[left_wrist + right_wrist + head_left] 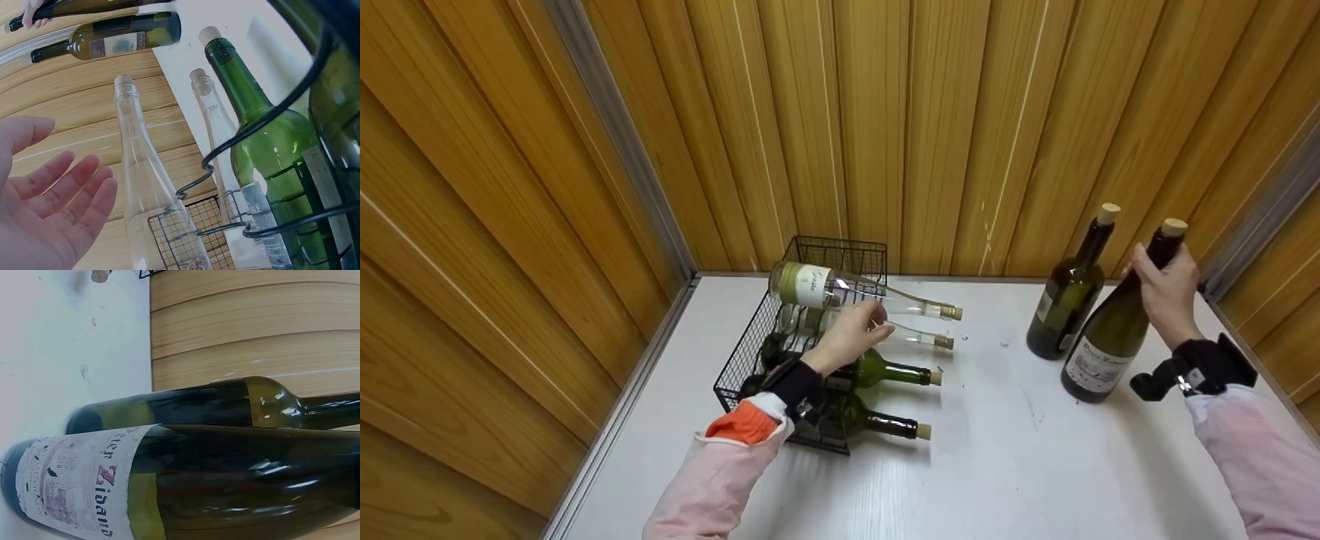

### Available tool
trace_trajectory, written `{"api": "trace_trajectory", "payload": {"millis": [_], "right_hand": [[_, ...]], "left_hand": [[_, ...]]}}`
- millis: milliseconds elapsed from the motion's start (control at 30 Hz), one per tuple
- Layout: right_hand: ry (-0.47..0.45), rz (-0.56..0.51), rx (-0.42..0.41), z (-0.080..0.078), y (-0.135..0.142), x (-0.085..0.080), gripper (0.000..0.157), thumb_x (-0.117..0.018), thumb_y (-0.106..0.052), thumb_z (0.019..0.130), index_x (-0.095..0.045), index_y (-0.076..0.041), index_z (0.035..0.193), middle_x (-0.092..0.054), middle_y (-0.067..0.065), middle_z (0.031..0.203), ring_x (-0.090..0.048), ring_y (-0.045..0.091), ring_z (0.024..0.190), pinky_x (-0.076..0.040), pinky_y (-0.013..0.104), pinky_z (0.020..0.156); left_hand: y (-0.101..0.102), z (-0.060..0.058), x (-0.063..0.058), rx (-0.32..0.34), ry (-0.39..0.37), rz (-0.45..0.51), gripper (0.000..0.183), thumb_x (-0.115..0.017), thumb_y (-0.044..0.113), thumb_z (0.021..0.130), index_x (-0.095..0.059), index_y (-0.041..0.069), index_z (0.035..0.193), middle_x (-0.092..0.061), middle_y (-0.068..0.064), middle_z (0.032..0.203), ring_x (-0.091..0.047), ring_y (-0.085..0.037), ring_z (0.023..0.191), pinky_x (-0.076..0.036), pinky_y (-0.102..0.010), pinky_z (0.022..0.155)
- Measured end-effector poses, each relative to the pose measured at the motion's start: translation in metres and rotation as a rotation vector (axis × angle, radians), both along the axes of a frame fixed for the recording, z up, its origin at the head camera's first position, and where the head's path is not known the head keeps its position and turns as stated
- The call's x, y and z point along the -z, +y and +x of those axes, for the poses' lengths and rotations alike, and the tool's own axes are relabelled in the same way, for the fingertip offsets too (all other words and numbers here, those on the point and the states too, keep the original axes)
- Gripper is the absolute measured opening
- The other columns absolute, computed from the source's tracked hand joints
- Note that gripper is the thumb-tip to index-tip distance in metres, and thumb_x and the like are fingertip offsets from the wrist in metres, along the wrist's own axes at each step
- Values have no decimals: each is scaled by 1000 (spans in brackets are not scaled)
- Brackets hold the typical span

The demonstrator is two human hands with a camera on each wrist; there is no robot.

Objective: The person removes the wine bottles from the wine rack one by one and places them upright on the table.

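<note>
My right hand (pixel 1170 292) grips the neck of a corked dark wine bottle (pixel 1099 352) with a white label, leaning at the table's right side. Close behind it stands another corked dark green wine bottle (pixel 1065 300); in the right wrist view the labelled bottle (pixel 185 484) partly covers it. My left hand (pixel 847 337) hovers over the wire rack (pixel 746 341), fingers loosely bent and holding nothing. Beside it in the left wrist view is a clear corked bottle (pixel 146 185). The rack also holds a second clear bottle (pixel 919 337) and two green bottles (pixel 877 370), lying with corks pointing right.
A white table (pixel 960 465) carries the rack on its left half. Wood-patterned panels (pixel 945 135) rise along the back and sides, meeting at a grey metal post (pixel 619 127). The bottle necks jut out past the rack's right side.
</note>
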State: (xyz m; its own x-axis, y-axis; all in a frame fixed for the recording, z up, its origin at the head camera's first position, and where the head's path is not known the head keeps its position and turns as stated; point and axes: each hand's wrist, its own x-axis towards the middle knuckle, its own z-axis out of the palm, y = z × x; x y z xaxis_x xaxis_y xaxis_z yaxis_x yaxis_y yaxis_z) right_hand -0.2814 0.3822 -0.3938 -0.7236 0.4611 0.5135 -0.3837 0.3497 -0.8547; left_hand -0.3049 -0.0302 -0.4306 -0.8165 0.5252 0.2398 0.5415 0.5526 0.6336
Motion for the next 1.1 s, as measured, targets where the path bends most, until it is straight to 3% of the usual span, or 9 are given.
{"api": "trace_trajectory", "payload": {"millis": [233, 467, 633, 867, 1100], "right_hand": [[-15, 14, 52, -6, 7, -1, 7, -56, -9, 88, -51, -4, 89, -55, -1, 68, -54, 7, 58, -42, 17, 61], [-4, 38, 168, -28, 26, 15, 8, -59, -14, 86, -52, -11, 89, -54, -8, 67, -52, 1, 57, -39, 16, 60], [20, 75, 245, -39, 32, 18, 10, -59, -19, 86, -51, -15, 90, -52, -10, 67, -50, 1, 59, -37, 18, 61], [-18, 48, 250, -53, 34, 15, 18, -56, -23, 87, -49, -15, 101, -50, -5, 77, -49, 5, 68, -35, 20, 65], [-63, 59, 249, -65, 33, 16, 36, -53, -26, 88, -45, -7, 118, -46, -3, 90, -46, 16, 86, -33, 23, 76]], "left_hand": [[-1, -1, 1, -6, 3, 3, 18, -64, 13, 84, -55, -2, 91, -54, 0, 80, -53, -12, 70, -45, -20, 59], [-2, 0, 3, -10, -8, 10, 15, -65, 11, 83, -54, 2, 89, -54, 0, 80, -53, -12, 69, -45, -19, 57], [-3, 1, 2, -11, 2, 6, 16, -65, 11, 83, -55, 0, 90, -55, 0, 80, -54, -12, 69, -45, -19, 57], [-8, -1, 2, -26, 28, -4, 14, -65, 13, 83, -56, 4, 88, -57, 0, 80, -54, -11, 71, -45, -19, 60], [-11, 2, 5, -40, 15, -18, 13, -65, 12, 83, -56, 5, 88, -57, -1, 81, -55, -11, 71, -45, -18, 60]]}}
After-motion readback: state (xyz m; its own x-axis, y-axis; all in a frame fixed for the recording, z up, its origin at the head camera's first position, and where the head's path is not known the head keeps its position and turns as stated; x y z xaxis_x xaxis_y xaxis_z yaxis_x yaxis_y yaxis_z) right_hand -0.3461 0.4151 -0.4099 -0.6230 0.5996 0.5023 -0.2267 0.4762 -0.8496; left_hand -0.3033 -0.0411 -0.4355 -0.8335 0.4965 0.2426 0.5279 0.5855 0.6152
